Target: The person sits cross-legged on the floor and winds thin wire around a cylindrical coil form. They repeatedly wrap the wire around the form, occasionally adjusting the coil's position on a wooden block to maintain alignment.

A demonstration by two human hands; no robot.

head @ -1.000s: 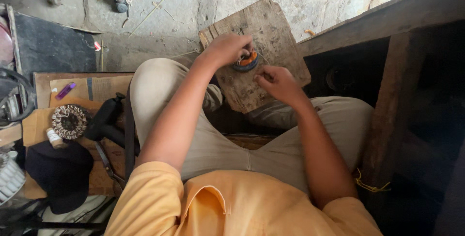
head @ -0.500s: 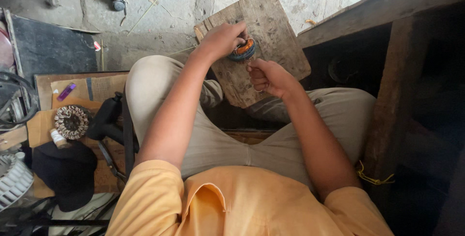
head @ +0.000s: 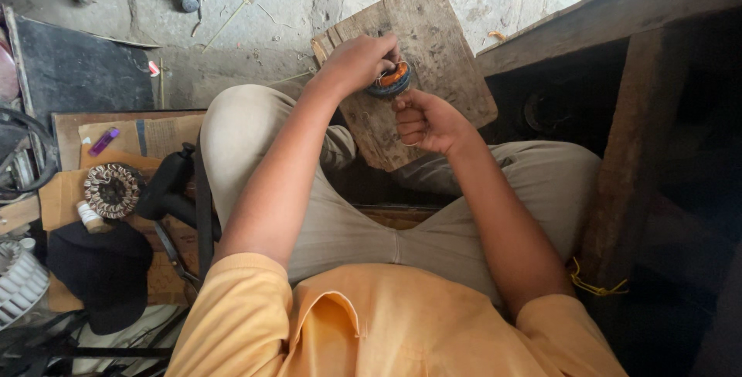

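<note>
I sit cross-legged on the floor with a worn wooden board [head: 440, 44] in front of my knees. My left hand [head: 357, 61] grips a small round motor coil [head: 393, 80] with orange copper winding and a dark rim, holding it over the board. My right hand [head: 425, 122] is closed in a fist just below the coil, thumb up against its rim; whether it holds a thin tool or wire I cannot tell. Part of the coil is hidden under my left fingers.
At my left lie a larger wound stator ring [head: 113, 189], a purple lighter [head: 103, 142], a small white bottle [head: 91, 217], a black cloth [head: 100, 269], a black handled tool [head: 166, 187] and cardboard. A dark wooden bench [head: 626, 106] stands at my right. A black mat [head: 77, 71] lies on the concrete.
Both hands and the coil have drawn slightly nearer to me over the board. My right hand has closed into a fist under the coil.
</note>
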